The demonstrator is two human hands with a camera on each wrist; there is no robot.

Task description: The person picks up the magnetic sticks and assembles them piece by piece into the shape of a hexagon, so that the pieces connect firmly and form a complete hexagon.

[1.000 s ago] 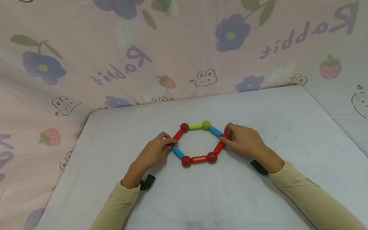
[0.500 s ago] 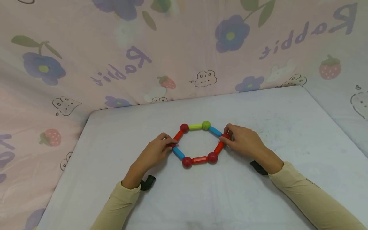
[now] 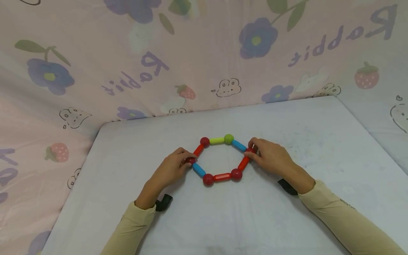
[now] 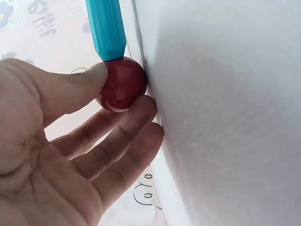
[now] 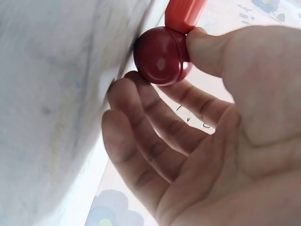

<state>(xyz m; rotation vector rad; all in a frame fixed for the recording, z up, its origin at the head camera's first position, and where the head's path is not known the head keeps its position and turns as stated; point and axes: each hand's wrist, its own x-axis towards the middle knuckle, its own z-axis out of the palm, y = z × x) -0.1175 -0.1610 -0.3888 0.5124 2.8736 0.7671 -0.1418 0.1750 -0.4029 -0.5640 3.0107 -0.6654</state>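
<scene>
A ring of colored rods and balls lies on the white table, shaped like a hexagon. My left hand [image 3: 172, 166] pinches the dark red ball [image 4: 123, 84] at its left corner, where a blue rod [image 4: 106, 28] joins. At the right corner my right hand [image 3: 271, 154] holds another red ball [image 5: 162, 55] between thumb and fingers, beside a red rod [image 5: 184, 13]. A green ball [image 3: 228, 139] and a yellow-green rod [image 3: 217, 140] form the far side. Along the near side, a red rod [image 3: 222, 177] links two red balls.
The white table [image 3: 204, 219] carries the ring near its middle. Behind it hangs a pink cloth [image 3: 197, 53] printed with flowers, rabbits and strawberries. Dark straps [image 3: 164, 203] show at both wrists.
The near side of the ring has shifted very slightly to the right. Both hands keep their hold on the corner balls and have hardly moved.
</scene>
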